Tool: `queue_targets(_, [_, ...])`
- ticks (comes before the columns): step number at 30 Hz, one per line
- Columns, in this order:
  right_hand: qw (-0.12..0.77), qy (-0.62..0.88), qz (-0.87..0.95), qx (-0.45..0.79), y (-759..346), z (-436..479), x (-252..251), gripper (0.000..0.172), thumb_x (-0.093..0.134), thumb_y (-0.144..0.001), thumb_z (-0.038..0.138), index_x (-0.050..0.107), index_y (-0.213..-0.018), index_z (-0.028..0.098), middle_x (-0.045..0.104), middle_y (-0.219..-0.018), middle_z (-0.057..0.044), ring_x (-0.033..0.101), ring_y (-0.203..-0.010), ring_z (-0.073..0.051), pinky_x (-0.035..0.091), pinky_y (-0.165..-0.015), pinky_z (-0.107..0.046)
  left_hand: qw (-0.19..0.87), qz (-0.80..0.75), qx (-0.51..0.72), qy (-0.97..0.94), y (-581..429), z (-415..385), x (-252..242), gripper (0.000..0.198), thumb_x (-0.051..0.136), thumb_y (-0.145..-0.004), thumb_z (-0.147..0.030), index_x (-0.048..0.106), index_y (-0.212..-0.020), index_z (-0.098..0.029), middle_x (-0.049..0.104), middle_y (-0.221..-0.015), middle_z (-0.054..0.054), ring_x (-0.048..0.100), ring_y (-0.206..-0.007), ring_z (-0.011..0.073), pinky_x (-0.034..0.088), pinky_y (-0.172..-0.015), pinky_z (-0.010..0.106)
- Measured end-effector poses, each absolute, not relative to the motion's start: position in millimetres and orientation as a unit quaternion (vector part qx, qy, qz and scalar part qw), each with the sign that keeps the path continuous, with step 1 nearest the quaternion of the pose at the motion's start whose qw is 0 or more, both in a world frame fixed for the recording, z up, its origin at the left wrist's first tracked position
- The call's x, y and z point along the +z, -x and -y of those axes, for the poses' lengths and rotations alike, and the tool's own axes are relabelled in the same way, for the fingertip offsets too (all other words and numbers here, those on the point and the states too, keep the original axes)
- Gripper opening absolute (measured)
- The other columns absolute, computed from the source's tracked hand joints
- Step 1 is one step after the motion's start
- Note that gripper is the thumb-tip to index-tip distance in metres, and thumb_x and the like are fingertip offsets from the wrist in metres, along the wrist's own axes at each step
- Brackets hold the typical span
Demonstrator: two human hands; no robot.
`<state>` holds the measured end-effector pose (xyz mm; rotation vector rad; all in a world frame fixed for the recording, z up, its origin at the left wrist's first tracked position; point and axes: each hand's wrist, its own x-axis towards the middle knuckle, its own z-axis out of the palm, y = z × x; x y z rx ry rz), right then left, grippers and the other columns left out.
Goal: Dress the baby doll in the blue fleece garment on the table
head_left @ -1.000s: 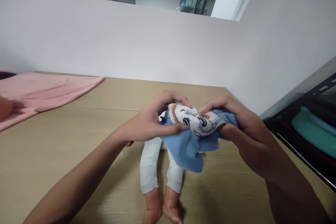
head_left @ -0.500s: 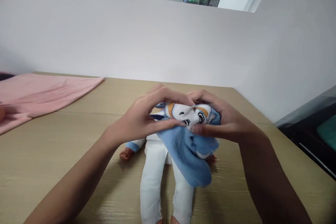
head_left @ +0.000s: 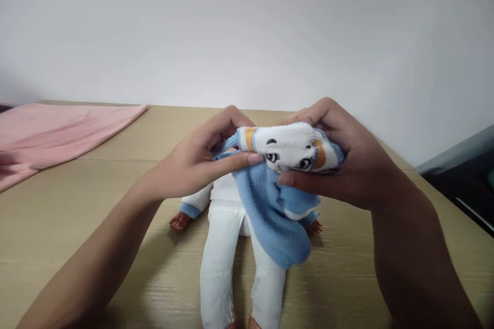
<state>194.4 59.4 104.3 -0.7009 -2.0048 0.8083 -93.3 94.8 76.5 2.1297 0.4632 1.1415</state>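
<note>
Between my two hands is a blue fleece hat [head_left: 266,216] with a white front [head_left: 287,141], embroidered eyes and orange patches. My left hand [head_left: 200,157] grips its left edge, thumb on the front and fingers behind. My right hand [head_left: 343,154] holds the right edge in the same way, thumb under the embroidered face. A long blue flap hangs down from it. Behind and below lies a doll in white trousers [head_left: 219,262] and a white top with blue cuffs [head_left: 191,209]. Its head and chest are hidden by the hat and my hands.
The doll rests on a wooden table [head_left: 116,205]. A pink cloth [head_left: 69,131] spreads over the table's far left. A white wall [head_left: 216,41] rises behind, and a dark object [head_left: 463,185] stands beyond the right edge.
My hands have spread farther apart, stretching the hat's front wider and smoother. My fingers have shifted back behind its upper edge. The view has tilted downward.
</note>
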Motion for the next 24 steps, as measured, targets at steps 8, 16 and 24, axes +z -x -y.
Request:
queue_targets(8, [0.374,0.304,0.84,0.25,-205.2,-60.9,110.2,0.057,0.104,-0.086,0.036,0.074,-0.133,0.027,0.074,-0.12,-0.003,0.071,-0.098,-0.023,0.057,-0.08,-0.032,0.373,-0.183,0.432,-0.8,96.0,-90.1,74.0,0.021,0.079,-0.11,-0.039,0.064,-0.118,-0.028,0.065,-0.1,0.001,0.066,-0.088,0.0193,0.057,-0.072,0.032])
queue_targets(16, [0.431,0.246,0.86,0.117,-195.6,-30.1,120.8,0.045,0.1,-0.089,0.023,0.068,-0.12,0.033,0.068,-0.144,-0.002,0.07,-0.129,-0.028,0.057,-0.113,-0.039,0.254,-0.169,0.49,-0.817,95.5,-81.2,79.3,0.012,0.071,-0.115,-0.034,0.065,-0.122,-0.027,0.063,-0.103,0.001,0.057,-0.078,0.0129,0.05,-0.061,0.027])
queue_targets(24, [0.455,0.269,0.848,-0.021,-191.6,-27.8,125.5,0.025,0.09,-0.089,0.027,0.078,-0.109,0.036,0.08,-0.123,-0.001,0.076,-0.106,-0.03,0.063,-0.092,-0.045,0.151,-0.138,0.541,-0.816,97.5,-85.2,83.7,0.016,0.078,-0.11,-0.032,0.069,-0.123,-0.03,0.064,-0.104,0.005,0.056,-0.077,0.0172,0.049,-0.059,0.031])
